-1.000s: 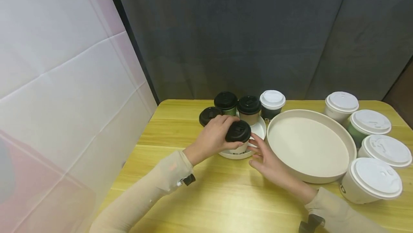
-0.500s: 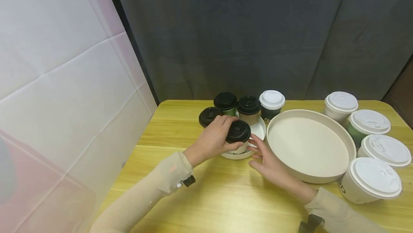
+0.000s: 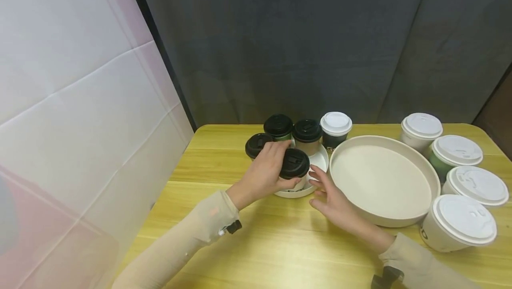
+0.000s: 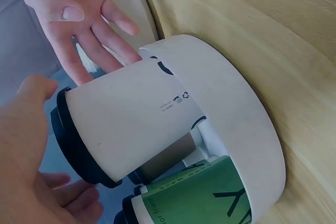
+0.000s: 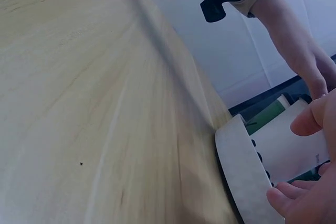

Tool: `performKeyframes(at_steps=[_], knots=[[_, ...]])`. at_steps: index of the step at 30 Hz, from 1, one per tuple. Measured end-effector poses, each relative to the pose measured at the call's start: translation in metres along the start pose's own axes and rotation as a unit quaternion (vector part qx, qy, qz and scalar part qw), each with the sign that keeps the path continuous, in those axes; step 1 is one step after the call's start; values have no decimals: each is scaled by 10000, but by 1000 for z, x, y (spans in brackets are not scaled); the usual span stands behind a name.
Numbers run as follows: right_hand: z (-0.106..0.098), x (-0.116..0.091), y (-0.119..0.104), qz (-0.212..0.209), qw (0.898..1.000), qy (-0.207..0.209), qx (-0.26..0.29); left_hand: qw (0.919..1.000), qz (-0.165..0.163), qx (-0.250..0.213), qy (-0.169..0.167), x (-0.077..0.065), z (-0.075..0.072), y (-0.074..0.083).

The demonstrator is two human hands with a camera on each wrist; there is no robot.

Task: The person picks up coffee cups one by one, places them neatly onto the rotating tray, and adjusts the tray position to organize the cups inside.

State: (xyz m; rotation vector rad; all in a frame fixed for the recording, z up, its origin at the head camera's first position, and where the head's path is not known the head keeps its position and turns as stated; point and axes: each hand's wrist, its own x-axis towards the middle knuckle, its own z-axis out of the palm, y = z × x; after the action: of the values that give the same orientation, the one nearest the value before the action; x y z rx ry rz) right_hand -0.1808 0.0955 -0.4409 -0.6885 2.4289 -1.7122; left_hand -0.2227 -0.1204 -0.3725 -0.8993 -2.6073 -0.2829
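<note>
On the near part of the small tray [image 3: 322, 162], the white cup [image 4: 131, 114] stood upright, its base partly hidden by the rim. Left hand [image 3: 262, 166] was half closed, fingers and thumb curled round the cup's black lid [image 3: 295, 163]; pressure could not be read. Right hand [image 3: 330, 200] was relaxed, fingers loosely spread, just beside the cup. Three dark-lidded cups [image 3: 278, 126] stood close behind and left, one partly covered by the left hand. Large tray [image 3: 384, 178] lay just right; four white-lidded cups [image 3: 458, 150] flanked it on the bench [image 3: 260, 244].
</note>
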Motion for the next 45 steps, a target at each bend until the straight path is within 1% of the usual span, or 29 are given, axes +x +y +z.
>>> performKeyframes(at_steps=[6, 10, 13, 16, 20, 22, 25, 31, 35, 37, 39, 41, 45], knots=[[-11, -1, -6, -122, 9993, 205, -279, 9991, 287, 69, 307, 2, -6, 6], [-21, -3, -11, -145, 9985, 283, -454, 9987, 376, -56, 332, 2, -14, 16], [-29, -7, -14, -189, 9967, 362, -701, 9985, 433, -120, 305, 1, -18, 24], [-36, -11, -16, -191, 9939, 465, -983, 9979, 553, -147, 316, 0, -17, 31], [-46, -19, -17, -201, 9870, 637, -1461, 9962, 789, -129, 333, -1, -11, 38], [-50, -23, -17, -253, 9809, 712, -1795, 9951, 922, -130, 334, -2, -7, 42], [-56, -31, -17, -448, 9697, 765, -2277, 9933, 1114, -93, 278, -4, -1, 49], [-64, -49, -17, -732, 9468, 808, -3026, 9914, 1303, -3, -99, -8, 14, 60], [-71, -59, -20, -893, 9264, 835, -3562, 9885, 1475, -87, -334, -10, 25, 69], [-75, -64, -23, -976, 9164, 823, -3794, 9863, 1568, -214, -470, -10, 29, 74], [-81, -69, -25, -1048, 9093, 796, -3948, 9841, 1636, -380, -583, -9, 33, 80], [-88, -74, -26, -1035, 9043, 735, -4075, 9820, 1676, -521, -702, -8, 36, 85], [-104, -86, -30, -881, 8948, 671, -4325, 9766, 1671, -963, -957, -2, 41, 97]])
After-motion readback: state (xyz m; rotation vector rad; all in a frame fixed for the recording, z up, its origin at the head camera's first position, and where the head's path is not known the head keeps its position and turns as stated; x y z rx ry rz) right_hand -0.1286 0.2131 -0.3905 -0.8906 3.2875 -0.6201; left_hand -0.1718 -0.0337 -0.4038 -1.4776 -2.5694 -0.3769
